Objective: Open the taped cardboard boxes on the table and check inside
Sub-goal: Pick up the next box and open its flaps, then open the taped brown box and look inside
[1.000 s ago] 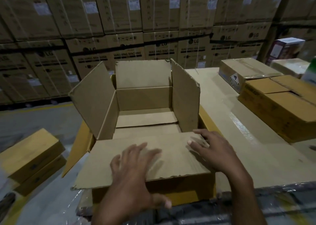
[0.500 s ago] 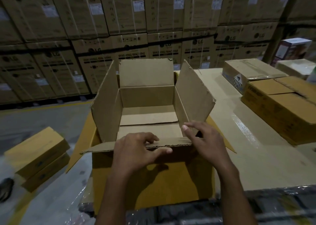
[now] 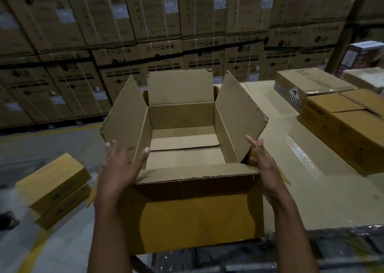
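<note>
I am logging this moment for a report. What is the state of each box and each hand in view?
front box: open, flaps folded out, nothing seen inside.
left hand: open, fingers spread, at its left flap.
right hand: open, beside its right flap.
taped box: closed, tape on top.
yellow box: top flaps down.
floor boxes: closed, stacked in two.

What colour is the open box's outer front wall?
The front wall is mustard yellow; head view shows it.
</note>
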A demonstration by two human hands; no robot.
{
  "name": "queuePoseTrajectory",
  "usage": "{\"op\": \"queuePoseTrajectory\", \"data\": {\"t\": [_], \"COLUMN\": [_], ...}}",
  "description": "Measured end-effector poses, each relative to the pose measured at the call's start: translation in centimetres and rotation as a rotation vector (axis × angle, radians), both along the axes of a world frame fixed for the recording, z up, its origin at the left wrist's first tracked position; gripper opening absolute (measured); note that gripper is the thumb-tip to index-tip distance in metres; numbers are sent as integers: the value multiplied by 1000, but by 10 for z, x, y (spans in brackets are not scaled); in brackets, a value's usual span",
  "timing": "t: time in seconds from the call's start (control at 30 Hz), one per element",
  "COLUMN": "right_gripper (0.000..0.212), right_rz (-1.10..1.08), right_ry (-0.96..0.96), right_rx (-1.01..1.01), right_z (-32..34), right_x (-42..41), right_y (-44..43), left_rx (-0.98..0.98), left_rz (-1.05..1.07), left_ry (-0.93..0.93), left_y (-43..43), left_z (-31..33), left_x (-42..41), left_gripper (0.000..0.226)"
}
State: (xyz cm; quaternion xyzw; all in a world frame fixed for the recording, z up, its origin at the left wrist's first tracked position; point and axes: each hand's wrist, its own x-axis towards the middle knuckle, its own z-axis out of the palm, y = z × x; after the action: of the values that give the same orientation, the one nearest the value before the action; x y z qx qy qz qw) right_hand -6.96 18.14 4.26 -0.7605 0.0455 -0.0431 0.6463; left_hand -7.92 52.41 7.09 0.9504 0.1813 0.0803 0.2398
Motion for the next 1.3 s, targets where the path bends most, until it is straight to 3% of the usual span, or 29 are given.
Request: {"op": "queuePoseTrajectory", "data": {"t": [0.4,0.53,0.8,1.03,1.17,1.3], "right_gripper": [68,64,54,52,49,45], "right_rz": [31,10,-52,-124,-151,-177], "right_ry": [-65,-82,-86,-72,-43,6], "right_rx": [8,-39,-69,-87,-94,-65], "right_z": [-1,-5,-19,-13,-20,-29], "right_x": [-2,-7,-30,-46,-51,-49], "right_y": [-19,-39,-132,-252,-316,-370], "left_rx": [14,-145,-53,-295,-421,-419], "left_rz": [-1,-266,-654,-612,-555,-586], "left_ry": [-345,-448,-619,-505,-407,-345], "left_y": [-59,-149,-340,-451,-514,-570], "left_z": [29,24,-40,-68,-86,-104], "left_x": [-28,-31,-39,-21,-13,-11], "left_gripper": [52,43,36,29,36,32]}}
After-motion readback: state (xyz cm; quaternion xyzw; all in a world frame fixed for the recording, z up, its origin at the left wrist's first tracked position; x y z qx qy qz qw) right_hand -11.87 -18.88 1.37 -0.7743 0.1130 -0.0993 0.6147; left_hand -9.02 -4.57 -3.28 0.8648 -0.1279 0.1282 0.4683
